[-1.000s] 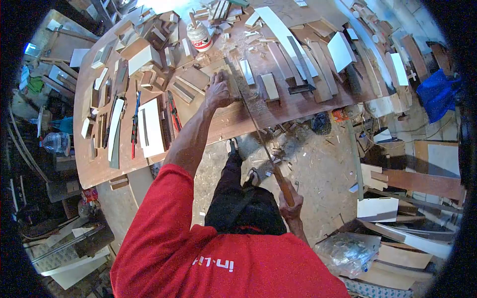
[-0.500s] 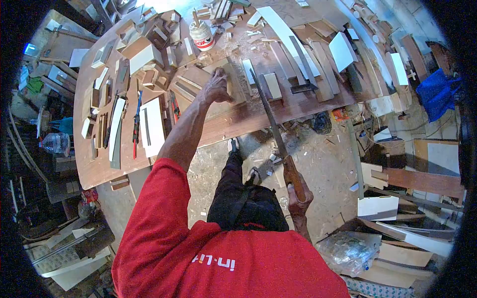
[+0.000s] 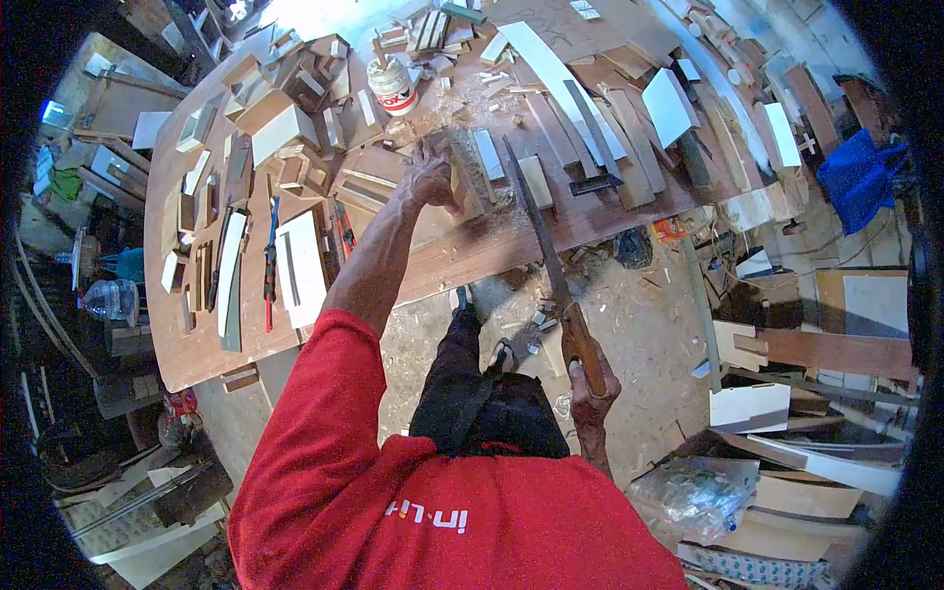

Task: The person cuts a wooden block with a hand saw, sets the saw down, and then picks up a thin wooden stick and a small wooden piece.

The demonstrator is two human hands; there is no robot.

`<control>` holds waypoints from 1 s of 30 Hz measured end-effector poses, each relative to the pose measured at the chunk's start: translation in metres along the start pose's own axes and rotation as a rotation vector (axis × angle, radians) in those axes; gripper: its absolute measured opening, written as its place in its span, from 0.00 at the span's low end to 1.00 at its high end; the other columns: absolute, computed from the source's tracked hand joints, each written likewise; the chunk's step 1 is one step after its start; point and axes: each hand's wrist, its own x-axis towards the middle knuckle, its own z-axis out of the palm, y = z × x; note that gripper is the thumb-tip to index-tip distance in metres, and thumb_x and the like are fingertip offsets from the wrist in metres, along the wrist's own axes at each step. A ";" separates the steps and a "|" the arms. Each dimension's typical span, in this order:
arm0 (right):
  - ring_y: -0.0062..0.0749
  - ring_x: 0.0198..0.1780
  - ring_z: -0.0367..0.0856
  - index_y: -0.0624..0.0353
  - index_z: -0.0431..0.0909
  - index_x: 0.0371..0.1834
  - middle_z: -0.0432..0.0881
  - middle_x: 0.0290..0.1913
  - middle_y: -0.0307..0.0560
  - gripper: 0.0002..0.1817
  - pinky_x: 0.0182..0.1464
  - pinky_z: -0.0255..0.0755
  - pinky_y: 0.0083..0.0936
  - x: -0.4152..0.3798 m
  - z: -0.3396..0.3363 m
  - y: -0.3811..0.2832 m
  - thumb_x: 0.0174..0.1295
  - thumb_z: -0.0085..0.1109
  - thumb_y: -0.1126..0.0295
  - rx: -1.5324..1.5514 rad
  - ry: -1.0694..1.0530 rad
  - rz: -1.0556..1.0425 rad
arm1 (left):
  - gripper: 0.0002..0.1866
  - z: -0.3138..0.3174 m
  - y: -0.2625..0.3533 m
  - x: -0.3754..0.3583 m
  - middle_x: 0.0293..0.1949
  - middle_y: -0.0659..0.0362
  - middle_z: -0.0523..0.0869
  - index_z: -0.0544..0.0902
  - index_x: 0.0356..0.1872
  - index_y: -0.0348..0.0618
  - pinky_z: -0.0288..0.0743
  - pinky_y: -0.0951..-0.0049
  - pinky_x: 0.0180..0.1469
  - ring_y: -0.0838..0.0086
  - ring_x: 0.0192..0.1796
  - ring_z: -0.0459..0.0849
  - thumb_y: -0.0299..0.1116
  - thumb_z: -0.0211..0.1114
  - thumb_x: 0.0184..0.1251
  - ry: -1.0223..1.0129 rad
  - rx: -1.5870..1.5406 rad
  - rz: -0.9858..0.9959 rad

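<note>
My right hand [image 3: 592,388] is closed around the brown wooden handle of a handsaw [image 3: 547,254]. The saw's long dark blade points up and away, its tip reaching over the table beside a small white-faced block. Over the near middle of the workbench, my left hand [image 3: 430,179] grips a flat wooden board [image 3: 466,182], fingers on the far part and thumb nearer the table edge. Part of that board is hidden under the hand. Thin wooden strips [image 3: 366,187] lie just left of the hand.
A white tub [image 3: 391,87] with a stick in it stands farther back among offcuts. Clamps [image 3: 270,258] and wood pieces cover the left of the table [image 3: 413,277]. Long white-faced strips [image 3: 556,74] lie on the right. Scrap boards [image 3: 801,492] and a plastic bag [image 3: 700,497] crowd the lower right.
My left hand has shifted slightly and its fingers have changed position on the board, which now looks turned or tilted. The handsaw stays almost where it was in my right hand.
</note>
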 end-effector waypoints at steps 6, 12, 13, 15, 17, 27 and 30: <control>0.30 0.49 0.81 0.68 0.76 0.58 0.84 0.47 0.48 0.24 0.54 0.72 0.25 -0.003 0.001 0.001 0.56 0.59 0.75 0.038 -0.031 0.062 | 0.76 -0.008 0.000 -0.005 0.73 0.31 0.46 0.44 0.75 0.42 0.52 0.38 0.71 0.36 0.74 0.45 0.50 0.87 0.20 0.031 -0.059 -0.018; 0.32 0.49 0.82 0.67 0.76 0.58 0.84 0.47 0.50 0.24 0.53 0.73 0.27 -0.001 -0.001 -0.003 0.55 0.59 0.74 -0.028 -0.042 0.039 | 0.52 -0.023 -0.028 0.017 0.62 0.36 0.72 0.64 0.67 0.39 0.68 0.53 0.63 0.45 0.64 0.70 0.45 0.82 0.37 0.360 -0.119 0.138; 0.32 0.49 0.82 0.67 0.76 0.58 0.84 0.47 0.50 0.24 0.53 0.73 0.27 -0.001 -0.001 -0.003 0.55 0.59 0.74 -0.026 -0.040 0.040 | 0.38 -0.033 -0.030 0.017 0.53 0.40 0.78 0.72 0.57 0.38 0.71 0.56 0.58 0.50 0.57 0.76 0.44 0.77 0.45 0.233 -0.294 0.225; 0.32 0.47 0.82 0.67 0.76 0.58 0.84 0.46 0.51 0.24 0.51 0.74 0.28 0.000 0.000 -0.004 0.55 0.59 0.74 0.019 -0.015 0.069 | 0.15 -0.054 -0.018 -0.002 0.35 0.47 0.86 0.83 0.34 0.36 0.76 0.61 0.46 0.55 0.41 0.84 0.41 0.65 0.61 0.238 -0.471 0.381; 0.32 0.47 0.82 0.67 0.76 0.58 0.84 0.46 0.51 0.24 0.50 0.74 0.28 0.003 0.001 -0.005 0.56 0.59 0.73 -0.002 -0.002 0.018 | 0.12 -0.062 -0.011 -0.021 0.37 0.48 0.86 0.84 0.38 0.38 0.77 0.62 0.45 0.56 0.41 0.85 0.37 0.64 0.62 0.370 -0.423 0.472; 0.31 0.48 0.82 0.67 0.75 0.58 0.84 0.48 0.51 0.24 0.52 0.73 0.26 0.001 0.000 -0.008 0.56 0.57 0.75 -0.005 -0.010 0.041 | 0.16 -0.057 -0.024 -0.008 0.43 0.46 0.84 0.84 0.43 0.40 0.75 0.60 0.49 0.52 0.47 0.83 0.42 0.64 0.61 0.586 -0.353 0.552; 0.30 0.49 0.81 0.67 0.75 0.58 0.83 0.49 0.50 0.24 0.54 0.72 0.26 0.001 0.001 -0.008 0.56 0.57 0.75 0.007 -0.020 0.060 | 0.17 -0.072 -0.018 -0.017 0.44 0.47 0.85 0.84 0.43 0.39 0.75 0.61 0.48 0.52 0.47 0.83 0.43 0.65 0.61 0.465 -0.353 0.412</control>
